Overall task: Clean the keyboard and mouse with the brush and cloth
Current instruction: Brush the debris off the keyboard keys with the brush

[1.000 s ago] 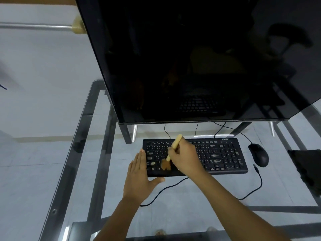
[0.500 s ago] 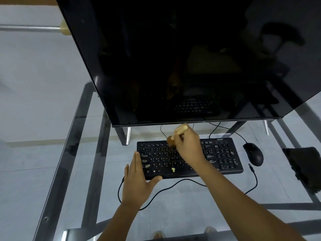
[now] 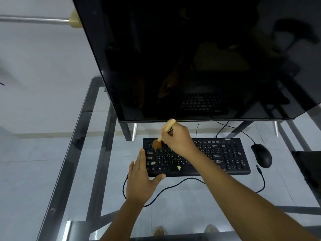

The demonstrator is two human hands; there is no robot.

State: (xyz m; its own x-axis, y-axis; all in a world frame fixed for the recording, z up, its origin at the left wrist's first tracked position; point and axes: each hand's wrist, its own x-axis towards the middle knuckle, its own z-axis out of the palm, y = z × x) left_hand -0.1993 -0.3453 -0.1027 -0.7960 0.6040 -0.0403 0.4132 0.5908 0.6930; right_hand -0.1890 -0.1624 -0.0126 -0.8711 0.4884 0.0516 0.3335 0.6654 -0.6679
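Keyboard (image 3: 224,154) is steadied at its left end by flat, straight left fingers (image 3: 141,158) so the brush (image 3: 164,132), grasped in right fingers (image 3: 171,136), can sweep its top-left keys.

place: home or office computer desk | cues: glass-topped metal-frame desk (image 3: 83,129); large dark monitor (image 3: 191,58) on it; black keyboard (image 3: 225,153) and mouse (image 3: 261,155) below monitor; tiled floor (image 3: 34,171) under glass
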